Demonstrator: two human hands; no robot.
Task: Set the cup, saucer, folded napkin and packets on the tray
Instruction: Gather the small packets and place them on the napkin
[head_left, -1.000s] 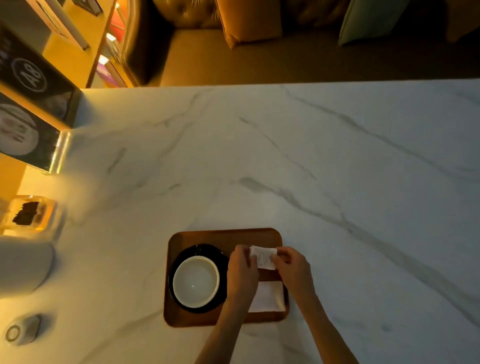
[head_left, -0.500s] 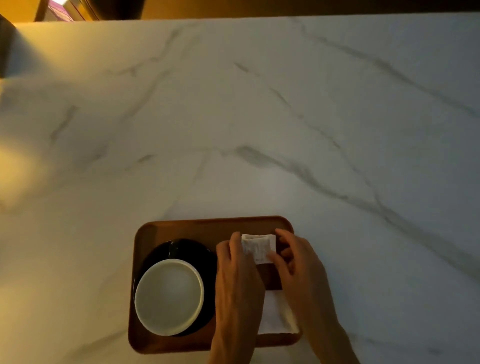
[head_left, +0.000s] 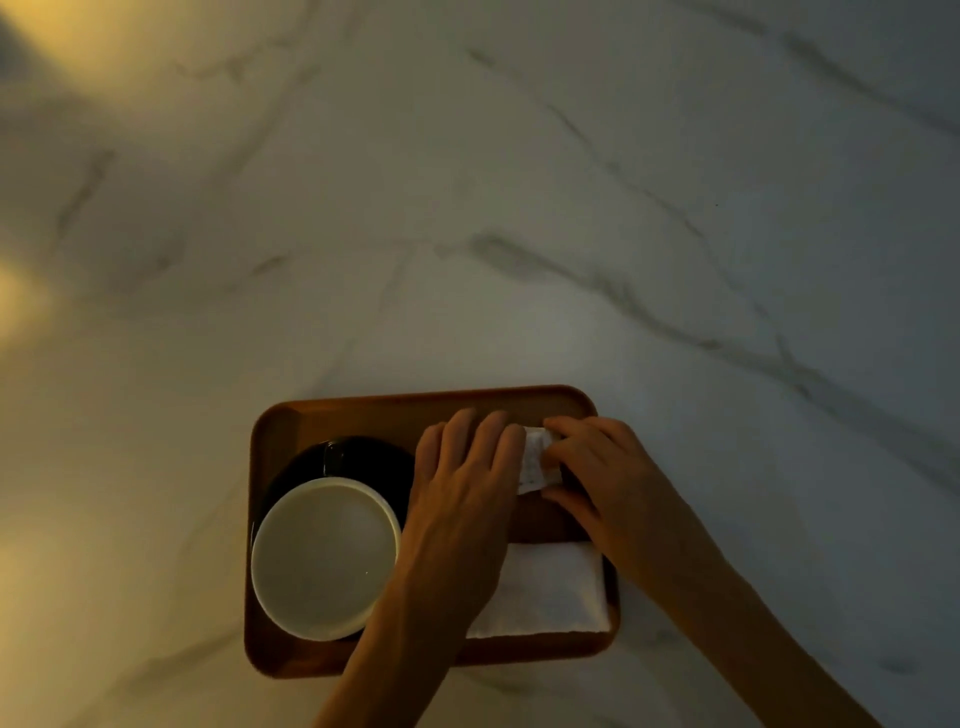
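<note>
We observe a white marble surface (head_left: 519, 182) with grey veins filling the view. Lighting is dim; we note a warm yellow glow along its left edge.

Cup (head_left: 326, 558) on saucer (head_left: 363, 457) left in tray (head_left: 395, 410), napkin (head_left: 550, 592) right, packet (head_left: 535, 462) seemingly behind it

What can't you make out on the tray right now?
Head view only:
- Packets: mostly covered by the left hand and right hand; count and print unreadable.
- Folded napkin: left side under the left forearm.
- Saucer: mostly hidden by the cup.
- Cup's contents: too dim.
</note>
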